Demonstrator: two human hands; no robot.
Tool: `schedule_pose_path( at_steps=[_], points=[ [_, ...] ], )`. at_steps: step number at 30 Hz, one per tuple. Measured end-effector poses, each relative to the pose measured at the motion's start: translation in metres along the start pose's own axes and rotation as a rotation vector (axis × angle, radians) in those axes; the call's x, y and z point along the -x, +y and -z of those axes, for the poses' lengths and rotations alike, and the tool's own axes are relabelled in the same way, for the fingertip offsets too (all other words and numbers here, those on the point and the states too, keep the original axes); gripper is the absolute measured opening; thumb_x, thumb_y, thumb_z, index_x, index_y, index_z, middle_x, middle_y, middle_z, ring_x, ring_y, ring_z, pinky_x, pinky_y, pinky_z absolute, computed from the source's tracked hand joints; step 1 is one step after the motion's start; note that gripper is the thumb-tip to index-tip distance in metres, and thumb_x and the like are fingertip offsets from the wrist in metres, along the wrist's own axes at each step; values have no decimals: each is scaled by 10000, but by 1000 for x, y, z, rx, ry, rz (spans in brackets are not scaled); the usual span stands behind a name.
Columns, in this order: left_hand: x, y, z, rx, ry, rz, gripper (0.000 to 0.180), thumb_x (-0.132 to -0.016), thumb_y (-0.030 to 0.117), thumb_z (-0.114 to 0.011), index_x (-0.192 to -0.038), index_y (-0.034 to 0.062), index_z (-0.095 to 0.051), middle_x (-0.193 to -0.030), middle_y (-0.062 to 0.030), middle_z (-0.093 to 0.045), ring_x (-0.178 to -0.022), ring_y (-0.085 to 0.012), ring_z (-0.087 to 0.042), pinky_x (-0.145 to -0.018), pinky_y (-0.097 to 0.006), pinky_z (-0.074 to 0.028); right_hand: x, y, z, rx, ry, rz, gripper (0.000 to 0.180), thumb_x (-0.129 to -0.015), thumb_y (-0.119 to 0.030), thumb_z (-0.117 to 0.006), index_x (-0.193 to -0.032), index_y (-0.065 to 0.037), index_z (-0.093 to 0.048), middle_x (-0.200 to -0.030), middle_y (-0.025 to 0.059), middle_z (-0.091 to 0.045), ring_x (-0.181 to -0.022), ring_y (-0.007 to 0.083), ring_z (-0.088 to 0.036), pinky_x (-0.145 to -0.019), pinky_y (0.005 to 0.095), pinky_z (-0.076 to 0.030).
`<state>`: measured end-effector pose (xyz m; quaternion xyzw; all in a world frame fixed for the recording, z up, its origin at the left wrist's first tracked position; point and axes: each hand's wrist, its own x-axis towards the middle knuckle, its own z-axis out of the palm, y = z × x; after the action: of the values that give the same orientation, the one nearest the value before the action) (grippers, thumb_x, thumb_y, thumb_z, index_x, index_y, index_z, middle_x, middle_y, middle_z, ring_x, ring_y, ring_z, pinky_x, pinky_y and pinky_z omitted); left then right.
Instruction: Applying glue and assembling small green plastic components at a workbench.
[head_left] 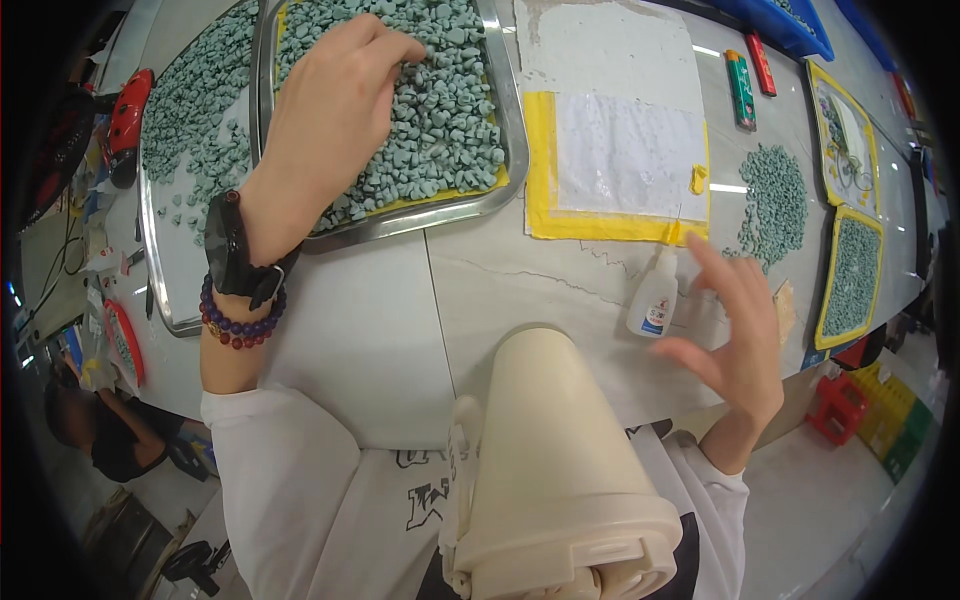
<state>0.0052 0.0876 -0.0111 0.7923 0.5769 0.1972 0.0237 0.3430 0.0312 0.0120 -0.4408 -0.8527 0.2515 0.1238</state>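
My left hand (345, 105) rests over a steel-rimmed tray (460, 205) heaped with small blue-green stones (440, 130). Its fingers are bent and pressed together at the stones; whatever lies between the fingertips is hidden. On the right, my right hand (740, 330) is open, thumb and index finger apart, beside a small white squeeze bottle (655, 298) with a yellow tip. The bottle stands at the near edge of a yellow-bordered sheet (630, 155) with a whitish, wrinkled surface. A loose pile of the same stones (775, 205) lies right of the sheet.
A cream lidded tumbler (570, 440) rises close to my chest. Another stone-filled tray (205, 130) is at far left. A green lighter (740, 90), red lighter (760, 65) and yellow-edged stone panel (852, 275) lie right. Another person (125, 435) is at lower left.
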Motion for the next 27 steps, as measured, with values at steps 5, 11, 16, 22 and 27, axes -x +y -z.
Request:
schedule_pose_path(
  at_steps=[5,11,16,22,27],
  points=[
    [4,-14,-4,-39,7,-81,167,-768,-49,-539,-898,22,-616,-856,-114,-559,-824,-304,-569,-705,-382,-477,-8,-12,-23,82,-108,60,587,-571,-169,-795,-1102,-48,-574,-808,58,-502,-747,245,-442,-694,348,-359],
    [5,2,16,73,101,-52,256,-803,-72,-511,-1032,6,-596,-900,-87,-574,-804,-207,-600,-694,-296,-453,-7,-3,-24,-160,89,211,653,-573,-228,-809,-1123,-39,-514,-780,64,-479,-743,241,-445,-703,340,-371],
    [40,79,35,1708,-583,456,221,-838,-70,-507,-1043,-71,-589,-1104,-119,-537,-862,-155,-593,-772,-272,-483,-12,-7,-27,-776,424,268,556,-736,-422,-734,-1080,-57,-494,-779,65,-485,-747,208,-456,-678,333,-385],
    [74,85,-33,1615,-399,480,234,-870,-54,-509,-1096,-47,-565,-1120,-124,-546,-927,-175,-604,-835,-269,-489,-34,-19,-47,-974,305,254,579,-812,-483,-636,-1081,11,-498,-886,105,-608,-825,269,-564,-717,338,-456],
    [80,92,-36,1710,-273,603,268,-876,-60,-516,-1143,-48,-527,-1112,-107,-562,-1003,-175,-587,-878,-274,-485,-23,-12,-70,-997,201,251,595,-852,-541,-529,-996,36,-529,-825,149,-638,-977,321,-586,-799,374,-470]
  ],
)
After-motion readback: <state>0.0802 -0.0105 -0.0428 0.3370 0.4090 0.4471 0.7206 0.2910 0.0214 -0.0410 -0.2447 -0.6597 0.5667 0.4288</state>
